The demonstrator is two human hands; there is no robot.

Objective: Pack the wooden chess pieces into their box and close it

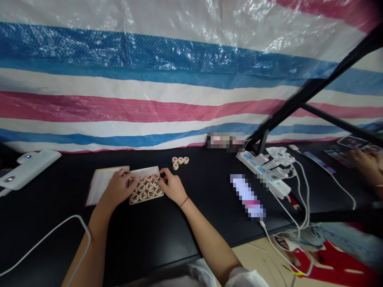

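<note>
A shallow white box (145, 203) on the black table holds rows of round xiangqi pieces (151, 193), some with red characters and others with black. My left hand (119, 186) reaches over the box's left end, fingers curled and closed around a xiangqi piece (129, 182) that is partly covered by them. At the right end, the bent thumb and forefinger of my right hand (173, 188) press against the box's side wall. Several more pieces (180, 160) lie in a small group on the table behind the right hand. An opened lid (98, 185) rests left of the box, partly under my left forearm.
A white device (32, 169) stands at the far left, and a white cable (50, 231) crosses my left forearm. To the right are a phone (247, 197) and a power strip (263, 175) with plugs. Another person's hand (363, 163) is at the far right. Striped sheeting (149, 107) hangs behind.
</note>
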